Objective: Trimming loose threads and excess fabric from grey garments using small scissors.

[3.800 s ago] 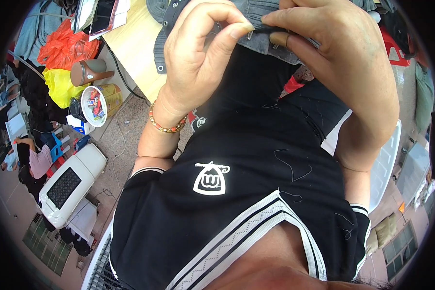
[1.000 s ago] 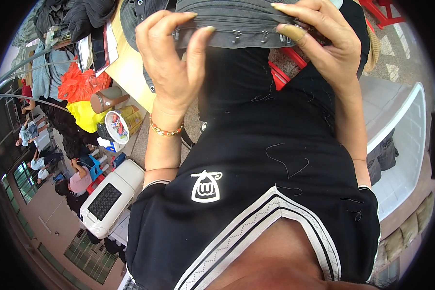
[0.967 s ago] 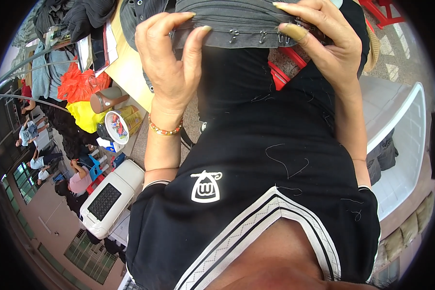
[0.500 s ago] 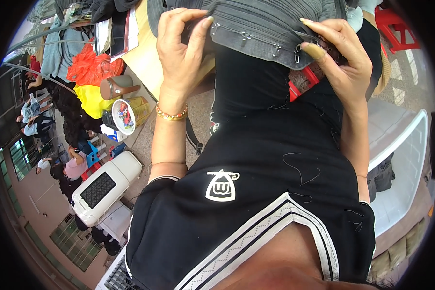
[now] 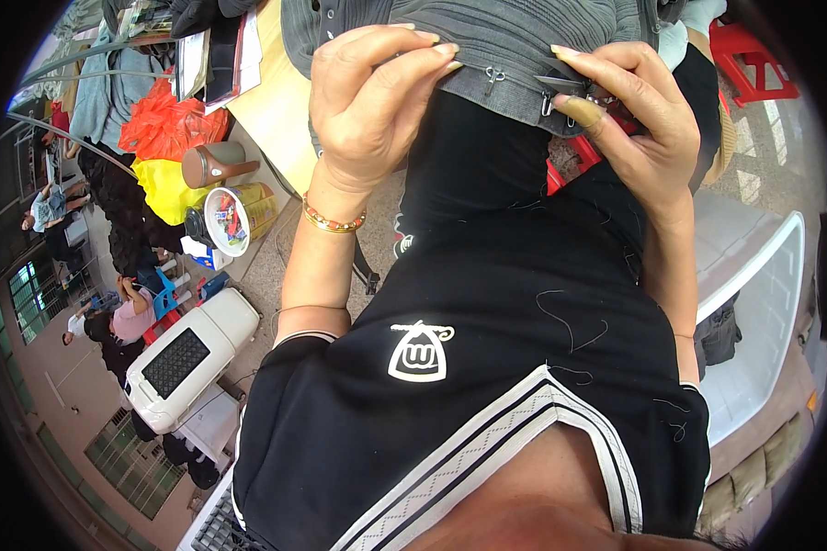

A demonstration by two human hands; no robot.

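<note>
A grey ribbed garment lies across my lap at the top of the view. Along its near edge sit small metal fasteners, such as a hook-like clasp between my hands. My left hand is closed, thumb and fingers pinching the garment's edge. In my right hand is a pair of thread snips, its pointed blades at the cloth next to another fastener. A yellowish covering wraps my right thumb. The snips' handle is mostly hidden in my palm.
To the left, a table edge holds a brown-handled mug, a tub of small wrapped pieces and red and yellow bags. A white bin with dark cloth stands right, below a red stool. People sit far left.
My left hand has moved right along the garment's edge, and its fingers have closed together on the cloth. The snips' blades now show more clearly, beside the fastener on the right.
</note>
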